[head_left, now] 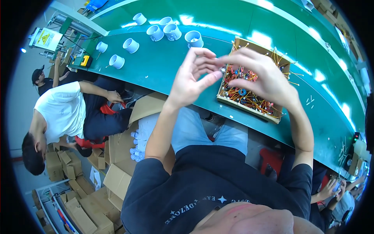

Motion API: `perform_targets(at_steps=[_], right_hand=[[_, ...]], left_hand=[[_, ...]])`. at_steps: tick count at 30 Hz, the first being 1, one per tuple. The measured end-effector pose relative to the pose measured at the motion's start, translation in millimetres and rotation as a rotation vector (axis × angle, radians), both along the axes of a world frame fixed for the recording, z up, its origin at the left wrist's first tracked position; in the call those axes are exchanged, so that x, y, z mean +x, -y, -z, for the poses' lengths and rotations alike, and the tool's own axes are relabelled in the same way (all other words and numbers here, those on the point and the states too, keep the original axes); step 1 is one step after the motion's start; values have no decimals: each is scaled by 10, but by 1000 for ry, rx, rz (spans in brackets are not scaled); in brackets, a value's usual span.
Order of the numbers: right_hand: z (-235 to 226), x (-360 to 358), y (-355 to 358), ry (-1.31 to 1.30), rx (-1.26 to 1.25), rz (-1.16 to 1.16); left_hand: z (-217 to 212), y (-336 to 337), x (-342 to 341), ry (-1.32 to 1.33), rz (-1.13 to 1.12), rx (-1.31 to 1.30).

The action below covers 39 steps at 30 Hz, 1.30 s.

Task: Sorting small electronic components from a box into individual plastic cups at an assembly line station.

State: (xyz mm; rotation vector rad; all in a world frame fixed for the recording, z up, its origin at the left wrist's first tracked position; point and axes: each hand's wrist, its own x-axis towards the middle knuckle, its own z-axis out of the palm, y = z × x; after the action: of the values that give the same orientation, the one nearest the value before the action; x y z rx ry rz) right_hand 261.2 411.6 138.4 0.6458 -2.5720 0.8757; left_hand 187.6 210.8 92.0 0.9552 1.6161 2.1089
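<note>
My left hand is raised over the near edge of the green table, palm turned inward. Its fingers curl loosely and its thumb stands apart; nothing shows in the palm. Over the cardboard tray hovers my right hand, smeared a little by motion, thumb and fingers spread apart. The fingertips of both hands come close together at the tray's left side. A small shiny bit shows beside my left thumb; whether it is touched I cannot tell. Small wired parts with red, yellow and black leads fill the tray, partly hidden by my right hand.
Several light-blue cups stand on the green table to the far left. A yellow-and-black tool lies near its left end. Beside my left leg, an open carton holds more cups. A person in white sits to the left.
</note>
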Motion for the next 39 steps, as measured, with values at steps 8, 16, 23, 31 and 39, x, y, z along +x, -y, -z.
perform_targets(at_steps=[8,16,23,31,39], right_hand=[[-12,-107,-201,83,-113,34],[-154,-44,-342,51,-502,73],[-366,9,-538,-6,-662,177],[-312,-96,-630,127,-287,270],[-150,-220,-653,262,-330,213]], left_hand=[[418,6,-640,-131,-431,-376],[657,-286,-1538,-493,-234,-481],[198,-1304,-1505,-247,108,176],[250,-1406,-1454,-90,391,121],[241,-1382,-1414,-8,519,104]])
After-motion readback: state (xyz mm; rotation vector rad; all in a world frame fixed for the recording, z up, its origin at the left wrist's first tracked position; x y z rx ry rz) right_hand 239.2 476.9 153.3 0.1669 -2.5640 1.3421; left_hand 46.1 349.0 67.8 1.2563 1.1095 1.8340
